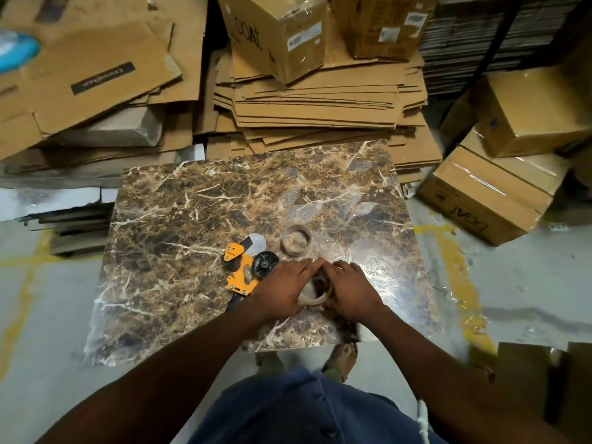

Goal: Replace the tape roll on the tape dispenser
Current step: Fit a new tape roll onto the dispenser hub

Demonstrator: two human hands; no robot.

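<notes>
Marbled tabletop [179, 200] (brown, white-veined) with yellow tape dispenser [242, 270], empty cardboard core [297, 241], clear tape roll [317, 294].

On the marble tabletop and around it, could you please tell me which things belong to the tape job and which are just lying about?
Job:
dispenser
roll, held in left hand and right hand
empty core

Lying about:
flat cardboard
taped boxes

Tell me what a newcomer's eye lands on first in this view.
First, the two hands, left hand and right hand, meeting over a tape roll near the front edge of the marble-patterned tabletop. Just to their left lies the yellow tape dispenser on its side, its black hub bare, with an empty cardboard core lying beyond the hands. Behind the table rise stacks of flattened cardboard.
</notes>
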